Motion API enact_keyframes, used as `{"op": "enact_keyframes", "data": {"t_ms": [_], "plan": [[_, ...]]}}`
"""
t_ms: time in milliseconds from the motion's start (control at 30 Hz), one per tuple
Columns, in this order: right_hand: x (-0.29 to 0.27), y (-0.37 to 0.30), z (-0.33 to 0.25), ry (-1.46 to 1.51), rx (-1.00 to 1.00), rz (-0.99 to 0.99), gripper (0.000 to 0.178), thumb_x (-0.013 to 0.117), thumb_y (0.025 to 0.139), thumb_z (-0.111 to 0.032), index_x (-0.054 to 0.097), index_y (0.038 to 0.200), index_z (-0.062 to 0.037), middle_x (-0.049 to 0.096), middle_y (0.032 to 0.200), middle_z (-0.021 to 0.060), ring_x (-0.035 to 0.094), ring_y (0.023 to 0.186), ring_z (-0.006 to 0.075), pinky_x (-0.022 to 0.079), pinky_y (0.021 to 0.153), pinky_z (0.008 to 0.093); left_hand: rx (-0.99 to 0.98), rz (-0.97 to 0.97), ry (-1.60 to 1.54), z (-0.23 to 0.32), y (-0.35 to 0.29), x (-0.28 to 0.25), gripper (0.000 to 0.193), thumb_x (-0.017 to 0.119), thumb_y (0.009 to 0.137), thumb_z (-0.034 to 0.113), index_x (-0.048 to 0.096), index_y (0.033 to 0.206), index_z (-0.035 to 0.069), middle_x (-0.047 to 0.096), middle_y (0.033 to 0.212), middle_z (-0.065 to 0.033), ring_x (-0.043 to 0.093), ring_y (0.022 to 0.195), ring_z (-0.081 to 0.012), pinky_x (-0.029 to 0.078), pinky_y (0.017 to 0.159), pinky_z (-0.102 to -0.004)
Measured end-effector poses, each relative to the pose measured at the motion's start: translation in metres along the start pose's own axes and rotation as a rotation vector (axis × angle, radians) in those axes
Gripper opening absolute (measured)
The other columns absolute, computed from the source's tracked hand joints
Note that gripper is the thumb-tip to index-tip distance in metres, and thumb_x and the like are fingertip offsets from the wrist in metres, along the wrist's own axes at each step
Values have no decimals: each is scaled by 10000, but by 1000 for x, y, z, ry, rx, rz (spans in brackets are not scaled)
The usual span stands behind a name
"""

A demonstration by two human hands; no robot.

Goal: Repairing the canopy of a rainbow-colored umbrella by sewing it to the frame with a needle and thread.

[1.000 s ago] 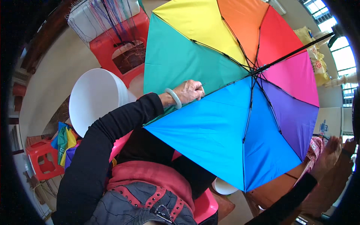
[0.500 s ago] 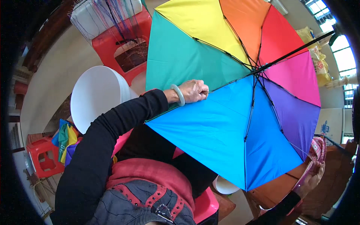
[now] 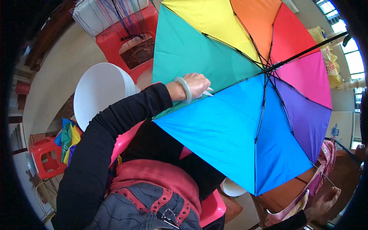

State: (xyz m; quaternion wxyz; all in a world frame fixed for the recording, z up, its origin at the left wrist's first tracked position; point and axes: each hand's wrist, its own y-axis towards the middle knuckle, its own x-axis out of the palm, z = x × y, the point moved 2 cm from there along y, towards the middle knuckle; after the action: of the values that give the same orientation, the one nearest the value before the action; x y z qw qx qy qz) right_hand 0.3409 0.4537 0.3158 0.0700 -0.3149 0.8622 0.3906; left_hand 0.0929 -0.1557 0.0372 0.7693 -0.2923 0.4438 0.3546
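A rainbow-coloured umbrella (image 3: 214, 119) is spread before me, its inner side with black ribs and shaft (image 3: 306, 53) showing. My left hand (image 3: 194, 85), wearing a pale bangle, is closed around what looks like small scissors (image 3: 208, 92). Their two pale, pointed blades stick out by the rib between the green and blue panels. At the lower right, my right hand (image 3: 326, 201) is beyond the canopy's edge, fingers bent together at a thin pale thread (image 3: 325, 175). That thread runs from the edge by the purple and blue panels.
A red stool (image 3: 132, 46) at the upper left carries a white box (image 3: 107, 15) draped with coloured threads. Beside my left arm stands a big white bucket (image 3: 101, 92). Folded coloured cloth (image 3: 69, 140) lies on another red stool (image 3: 46, 157). Brown wooden furniture (image 3: 287, 193) is at the right.
The scissor blades now show apart at my left hand, where only a thin tip showed. My right hand has moved down and outward from the canopy edge. The umbrella has shifted slightly right.
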Motion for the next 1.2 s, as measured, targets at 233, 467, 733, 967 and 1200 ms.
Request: {"op": "enact_keyframes", "data": {"t_ms": [233, 467, 733, 967, 1200], "plan": [[2, -2, -50, 366, 185, 149, 253, 459, 878, -94, 532, 1075, 48, 539, 1095, 149, 533, 991, 193, 416, 906, 252, 8, -50, 240, 28, 4, -10, 116, 540, 737, 91, 637, 781, 46, 622, 825, -151, 613, 791, -295, 499, 659, -360], [19, -28, -60, 218, 110, 46, 257, 470, 873, -102, 525, 1075, 46, 545, 1067, 148, 541, 965, 189, 426, 869, 251, 75, 65, 293, 22, 10, 14, 121, 531, 716, 116, 632, 678, 59, 619, 713, -124, 621, 701, -282, 505, 601, -371], [48, -43, -70, 33, -4, -85, 264, 484, 866, -113, 517, 1075, 44, 553, 1029, 147, 551, 931, 184, 439, 819, 249, 27, -51, 295, 26, 9, 0, 139, 506, 748, 87, 644, 750, 73, 631, 803, -123, 618, 787, -272, 503, 660, -357], [53, -51, -63, -133, -99, -204, 272, 497, 860, -123, 509, 1076, 42, 561, 996, 147, 560, 901, 179, 450, 776, 248, 42, 18, 294, 23, 8, 5, 158, 494, 765, 122, 637, 728, 65, 626, 764, -133, 621, 740, -282, 504, 634, -366], [117, -74, -80, -234, -176, -361, 217, 503, 855, -137, 543, 999, 20, 575, 899, 113, 578, 811, 164, 466, 673, 233, 10, 33, 300, 20, -5, -9, 136, 520, 753, 121, 636, 732, 53, 623, 758, -149, 621, 742, -288, 507, 629, -369]]}}
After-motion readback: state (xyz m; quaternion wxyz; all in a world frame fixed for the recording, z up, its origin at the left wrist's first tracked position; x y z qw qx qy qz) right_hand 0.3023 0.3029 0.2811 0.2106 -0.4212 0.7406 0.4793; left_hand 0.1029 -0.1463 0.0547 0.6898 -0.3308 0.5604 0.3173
